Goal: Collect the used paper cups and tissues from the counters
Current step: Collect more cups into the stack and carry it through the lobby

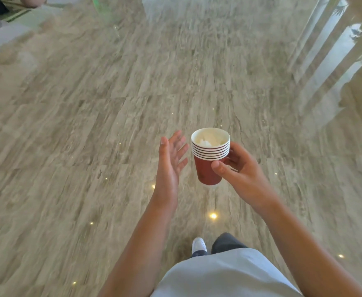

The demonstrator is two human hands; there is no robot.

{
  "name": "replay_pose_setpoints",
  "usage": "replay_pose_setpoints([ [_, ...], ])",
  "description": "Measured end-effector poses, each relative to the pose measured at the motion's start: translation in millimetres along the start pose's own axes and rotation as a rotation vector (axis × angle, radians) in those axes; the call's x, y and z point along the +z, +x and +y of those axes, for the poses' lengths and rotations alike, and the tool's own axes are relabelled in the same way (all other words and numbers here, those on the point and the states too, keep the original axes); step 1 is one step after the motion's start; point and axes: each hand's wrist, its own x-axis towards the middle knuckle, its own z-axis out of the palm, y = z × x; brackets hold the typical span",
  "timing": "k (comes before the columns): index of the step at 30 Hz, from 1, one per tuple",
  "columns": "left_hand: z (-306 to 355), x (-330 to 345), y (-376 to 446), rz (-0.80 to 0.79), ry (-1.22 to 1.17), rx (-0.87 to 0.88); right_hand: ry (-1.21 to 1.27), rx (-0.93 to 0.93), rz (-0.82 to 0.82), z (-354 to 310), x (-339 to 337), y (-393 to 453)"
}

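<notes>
Our right hand (239, 168) holds a stack of red paper cups (210, 156), thumb curled across the near side just under the rims and fingers wrapped round the far side, where the cups hide most of them from us. We count about six white rims nested one in another, and the stack stands nearly upright in the air above the floor, near the middle of the view. Something white and crumpled (205, 143) lies inside the top cup; it looks like tissue, though we cannot make it out clearly. Our left hand (171, 154) is just beside the stack on its left, not touching it, palm turned toward the cups, fingers straight and spread, holding nothing. Both forearms reach forward from the near edge, bare. Below them the shiny beige stone floor (90, 125) is streaked with motion blur and dotted with small reflections of lights. Near the bottom edge we see our pale shirt (223, 275), a dark trouser leg and one white shoe (199, 245). At far right, pale upright panels (330, 50) are blurred and cut off by the frame; at far left, some shapes are too smeared to identify.
</notes>
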Motion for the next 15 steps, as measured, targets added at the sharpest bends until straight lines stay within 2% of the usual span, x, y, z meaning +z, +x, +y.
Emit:
replay_pose_setpoints([
  [8, 16.4, -14.1, 92.8, 0.041, 0.004, -0.001, 0.047, 0.019, 0.016, -1.3, 7.0, 103.2],
  [15, 34.3, -20.4, 191.9, 0.121, -0.032, -0.001, 0.062, 0.039, -0.068, 10.3, 13.2, 212.9],
])
